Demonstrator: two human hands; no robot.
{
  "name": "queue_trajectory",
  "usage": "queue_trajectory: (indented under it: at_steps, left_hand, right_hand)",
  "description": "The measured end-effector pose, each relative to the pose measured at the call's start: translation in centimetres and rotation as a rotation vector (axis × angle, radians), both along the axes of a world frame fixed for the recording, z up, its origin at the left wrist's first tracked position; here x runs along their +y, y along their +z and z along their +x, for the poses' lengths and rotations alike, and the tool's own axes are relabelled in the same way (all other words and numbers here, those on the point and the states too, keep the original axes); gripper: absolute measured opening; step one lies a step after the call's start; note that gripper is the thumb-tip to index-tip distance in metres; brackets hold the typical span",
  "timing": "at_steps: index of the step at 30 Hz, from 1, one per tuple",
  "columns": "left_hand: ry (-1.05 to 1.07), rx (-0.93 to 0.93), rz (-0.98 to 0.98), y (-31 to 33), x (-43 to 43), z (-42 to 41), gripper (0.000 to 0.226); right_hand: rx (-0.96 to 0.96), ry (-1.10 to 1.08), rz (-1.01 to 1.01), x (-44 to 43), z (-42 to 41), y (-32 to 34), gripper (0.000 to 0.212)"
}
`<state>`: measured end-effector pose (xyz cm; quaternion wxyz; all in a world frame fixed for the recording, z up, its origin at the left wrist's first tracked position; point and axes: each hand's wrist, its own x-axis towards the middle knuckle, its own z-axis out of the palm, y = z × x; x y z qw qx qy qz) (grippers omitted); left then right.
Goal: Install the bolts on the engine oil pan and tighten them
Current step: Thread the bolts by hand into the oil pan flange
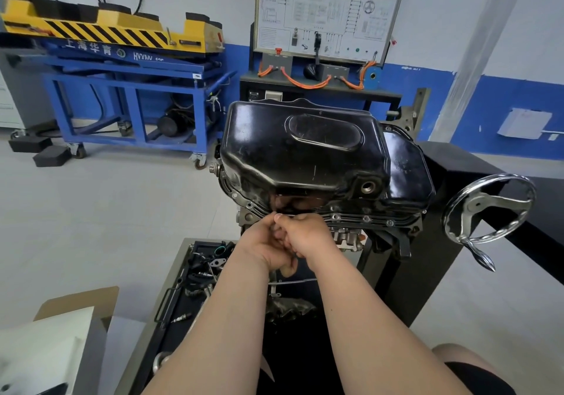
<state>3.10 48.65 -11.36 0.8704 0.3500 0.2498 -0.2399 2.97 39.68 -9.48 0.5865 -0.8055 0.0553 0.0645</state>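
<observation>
A black oil pan sits on top of an upturned engine on a stand. Bolts stand in its near flange to the right. My left hand and my right hand are pressed together at the near flange edge, fingers pinched at about the same spot. What they pinch is hidden by the fingers; a small bolt may be between them, but I cannot make it out. A drain hole shows in the pan's near right corner.
A tray of loose parts and tools lies below my arms. The stand's chrome handwheel juts out at right. A blue cart with a yellow lift stands at the back left, a wiring board behind the engine.
</observation>
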Motion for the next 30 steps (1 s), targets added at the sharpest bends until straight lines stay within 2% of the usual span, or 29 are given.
queue_trajectory:
  at_steps: [7, 11, 13, 15, 22, 24, 30]
  left_hand:
    - [-0.016, -0.006, 0.041, 0.0, 0.4, -0.4, 0.042]
    - [-0.002, 0.019, 0.042, 0.5, 0.1, -0.4, 0.039]
    - [0.021, 0.025, 0.041, 0.4, -0.2, -0.3, 0.046]
    - [0.037, 0.024, 0.045, 0.2, -0.3, -0.3, 0.049]
    - [0.017, -0.028, 0.061, 0.3, 0.1, -0.5, 0.034]
    - [0.034, -0.019, 0.05, 0.5, -0.1, -0.4, 0.032]
    - [0.046, -0.006, 0.07, 0.4, -0.3, -0.6, 0.046]
  right_hand:
    - [0.0, 0.015, 0.023, 0.0, -0.4, 0.3, 0.032]
    - [-0.001, 0.033, 0.053, -0.4, -0.9, 0.6, 0.022]
    - [0.008, 0.041, 0.119, -0.9, -1.0, 0.5, 0.019]
    - [0.007, 0.053, 0.111, -1.2, -0.9, 0.4, 0.023]
    - [-0.029, 0.004, -0.029, 0.1, 0.1, -0.4, 0.043]
    - [-0.033, -0.013, -0.005, 0.2, 0.4, -0.5, 0.042]
    - [-0.026, 0.009, -0.004, -0.4, 0.0, -0.4, 0.033]
